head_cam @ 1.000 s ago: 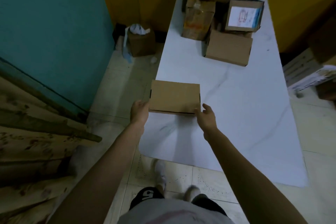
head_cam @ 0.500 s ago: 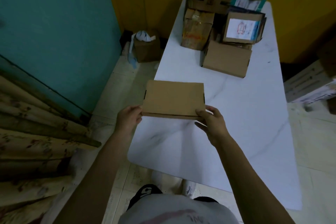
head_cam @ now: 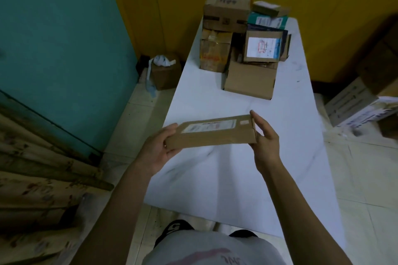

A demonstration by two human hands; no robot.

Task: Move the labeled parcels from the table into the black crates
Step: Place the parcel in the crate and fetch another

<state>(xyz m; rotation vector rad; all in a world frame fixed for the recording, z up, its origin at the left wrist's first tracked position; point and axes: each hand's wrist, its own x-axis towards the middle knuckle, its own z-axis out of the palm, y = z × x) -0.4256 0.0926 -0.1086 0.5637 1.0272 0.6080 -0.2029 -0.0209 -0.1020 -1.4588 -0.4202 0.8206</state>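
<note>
Two hands, one parcel. The flat cardboard parcel is lifted clear of the white worktop and sits above its near half. It is tipped so that its top face and white shipping label turn toward the camera.

The left hand grasps the nine o'clock end, thumb on the upper corner and fingers curled beneath. The right hand clamps the three o'clock end, its fingers running up along the end flap. A small pale sticker shows just beside them.

Up at twelve o'clock, well apart from the held parcel, the rest of the parcels are heaped at the far end of the worktop.
- A plain brown box fronts the heap.
- Right behind it, touching, a labeled box leans with its white label facing this way.
- At eleven o'clock from that one stands a tall taped box with a large carton on top.
- A teal-and-white package peeks out at one o'clock in the heap.

Down on the tiled floor, at ten o'clock from the held parcel, a small brown box topped with crumpled white material sits near the worktop's left edge. At three o'clock, white cartons lie on the floor. At six o'clock a black shoe pokes out at the worktop's near edge.
</note>
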